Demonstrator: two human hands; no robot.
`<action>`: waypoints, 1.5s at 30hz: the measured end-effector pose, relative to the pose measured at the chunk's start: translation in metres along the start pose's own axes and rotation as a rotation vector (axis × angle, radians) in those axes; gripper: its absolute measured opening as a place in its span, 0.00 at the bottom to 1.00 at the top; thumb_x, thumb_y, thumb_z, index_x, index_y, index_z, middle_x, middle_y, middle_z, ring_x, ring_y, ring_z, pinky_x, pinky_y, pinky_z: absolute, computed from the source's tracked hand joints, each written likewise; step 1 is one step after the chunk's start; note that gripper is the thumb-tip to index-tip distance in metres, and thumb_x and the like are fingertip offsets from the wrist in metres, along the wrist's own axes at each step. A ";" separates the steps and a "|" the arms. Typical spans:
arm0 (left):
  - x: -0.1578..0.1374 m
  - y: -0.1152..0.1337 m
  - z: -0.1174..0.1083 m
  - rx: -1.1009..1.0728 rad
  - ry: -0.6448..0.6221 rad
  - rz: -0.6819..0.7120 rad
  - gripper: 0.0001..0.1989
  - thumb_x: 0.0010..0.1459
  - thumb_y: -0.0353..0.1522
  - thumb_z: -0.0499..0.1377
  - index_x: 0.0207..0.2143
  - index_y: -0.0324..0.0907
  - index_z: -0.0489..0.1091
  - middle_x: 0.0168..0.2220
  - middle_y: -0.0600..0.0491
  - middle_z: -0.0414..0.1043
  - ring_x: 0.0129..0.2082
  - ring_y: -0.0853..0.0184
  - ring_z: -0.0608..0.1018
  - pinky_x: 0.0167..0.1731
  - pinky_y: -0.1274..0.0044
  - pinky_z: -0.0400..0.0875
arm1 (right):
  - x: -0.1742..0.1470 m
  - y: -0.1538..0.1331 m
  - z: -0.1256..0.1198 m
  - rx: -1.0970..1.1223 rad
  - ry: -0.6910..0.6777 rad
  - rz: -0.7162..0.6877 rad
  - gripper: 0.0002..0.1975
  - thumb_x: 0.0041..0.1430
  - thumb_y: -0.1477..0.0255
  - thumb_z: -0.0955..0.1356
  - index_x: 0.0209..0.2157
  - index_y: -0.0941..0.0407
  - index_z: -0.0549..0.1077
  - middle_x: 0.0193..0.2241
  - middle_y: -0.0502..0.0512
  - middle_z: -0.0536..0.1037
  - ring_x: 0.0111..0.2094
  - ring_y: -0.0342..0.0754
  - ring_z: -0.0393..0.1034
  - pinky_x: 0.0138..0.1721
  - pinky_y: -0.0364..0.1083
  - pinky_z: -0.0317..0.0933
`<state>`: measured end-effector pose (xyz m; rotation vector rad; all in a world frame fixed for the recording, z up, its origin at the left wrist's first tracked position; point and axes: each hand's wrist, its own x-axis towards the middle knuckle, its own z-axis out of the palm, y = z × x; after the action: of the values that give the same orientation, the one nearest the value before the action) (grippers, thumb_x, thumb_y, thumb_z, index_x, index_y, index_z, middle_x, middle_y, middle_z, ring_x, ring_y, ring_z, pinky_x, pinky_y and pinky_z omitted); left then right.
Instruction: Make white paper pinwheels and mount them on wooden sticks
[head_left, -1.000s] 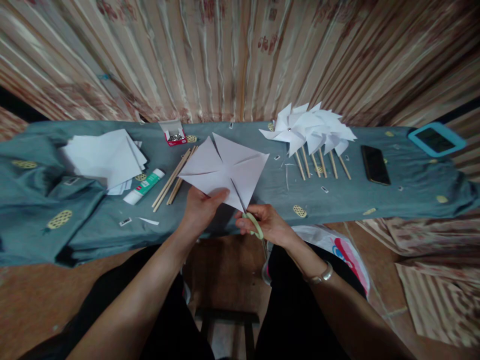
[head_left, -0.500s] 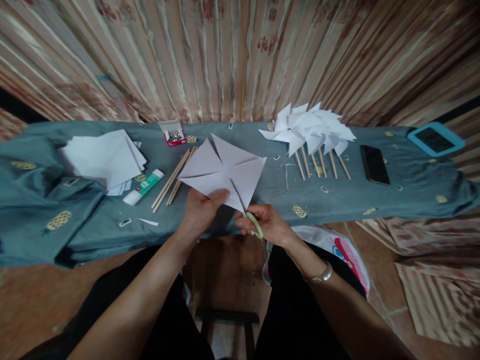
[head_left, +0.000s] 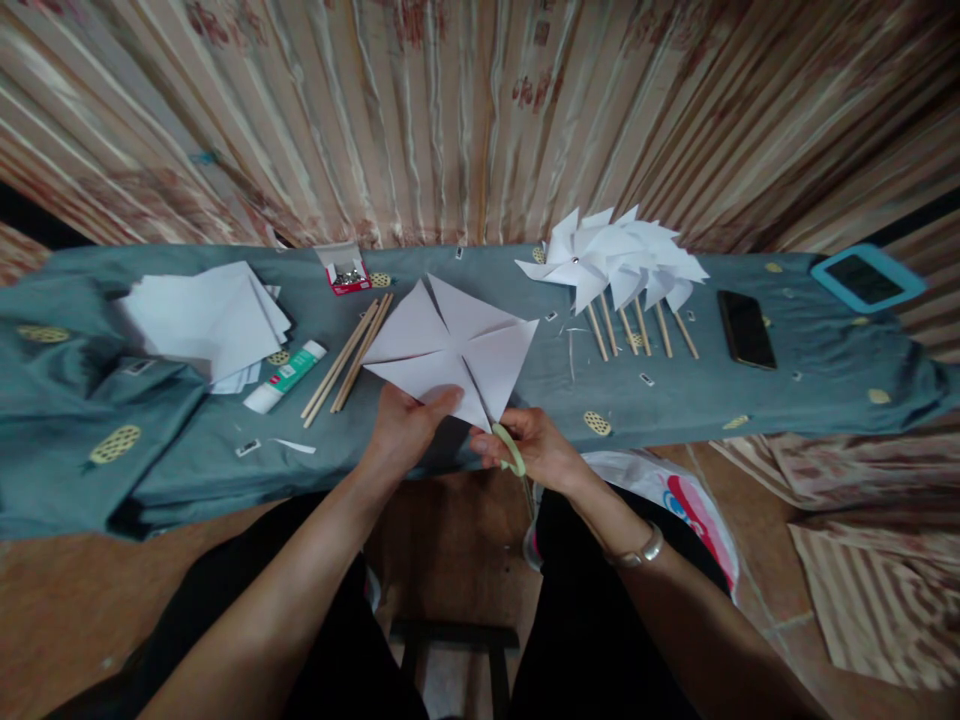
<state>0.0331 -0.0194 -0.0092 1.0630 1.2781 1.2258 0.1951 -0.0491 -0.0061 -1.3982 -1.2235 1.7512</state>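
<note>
My left hand (head_left: pixel 409 425) grips the near left edge of a white paper square (head_left: pixel 480 310), thumb on top and fingers underneath. Slits run from the paper's corners toward its middle, which is uncut. My right hand (head_left: pixel 536 445) is closed round the light green handles of a pair of scissors (head_left: pixel 511 452). The scissors are at the paper's near corner, by the end of the slit there; their blades are mostly hidden. Just left of the paper lie several wooden sticks (head_left: pixel 341 365).
Finished paper pinwheels (head_left: pixel 622 255) on sticks lie at the back right, beside a phone (head_left: pixel 746 330) and a blue-framed device (head_left: pixel 866 278). On the left are a paper stack (head_left: pixel 202 315), a glue stick (head_left: pixel 285 377) and a red box of metal pins (head_left: pixel 346 272). A curtain (head_left: pixel 450 120) hangs behind.
The paper has shifted slightly to the right and its slits show a little differently. The scissors blade seen in the near slit before is now hardly visible. Both hands keep their holds.
</note>
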 end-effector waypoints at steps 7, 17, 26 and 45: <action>-0.001 -0.002 0.000 -0.008 -0.003 -0.006 0.15 0.38 0.36 0.67 0.30 0.40 0.73 0.33 0.49 0.79 0.35 0.58 0.78 0.42 0.67 0.73 | 0.001 0.006 -0.003 -0.050 -0.009 -0.023 0.25 0.36 0.51 0.77 0.26 0.60 0.78 0.16 0.49 0.73 0.19 0.39 0.65 0.21 0.40 0.56; -0.001 -0.002 0.000 -0.014 -0.008 -0.007 0.14 0.38 0.36 0.68 0.30 0.41 0.73 0.34 0.49 0.78 0.35 0.58 0.78 0.42 0.67 0.73 | 0.001 0.008 -0.004 -0.082 0.001 -0.044 0.25 0.38 0.50 0.76 0.24 0.59 0.77 0.16 0.49 0.73 0.19 0.39 0.63 0.20 0.39 0.54; -0.001 -0.003 -0.001 -0.028 0.001 0.003 0.18 0.38 0.35 0.68 0.35 0.42 0.71 0.31 0.53 0.75 0.32 0.62 0.76 0.37 0.71 0.73 | 0.003 0.010 -0.004 -0.084 0.003 -0.046 0.24 0.38 0.52 0.77 0.25 0.60 0.78 0.15 0.49 0.72 0.18 0.38 0.62 0.20 0.39 0.52; 0.009 -0.008 -0.008 -0.204 0.012 -0.022 0.14 0.39 0.33 0.69 0.30 0.40 0.74 0.30 0.52 0.78 0.35 0.60 0.79 0.45 0.66 0.72 | -0.005 0.009 -0.018 -0.164 -0.142 0.110 0.24 0.36 0.55 0.78 0.30 0.58 0.74 0.19 0.47 0.75 0.20 0.39 0.66 0.21 0.39 0.55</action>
<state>0.0249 -0.0120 -0.0183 0.8934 1.1432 1.3172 0.2147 -0.0518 -0.0121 -1.4795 -1.4175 1.8885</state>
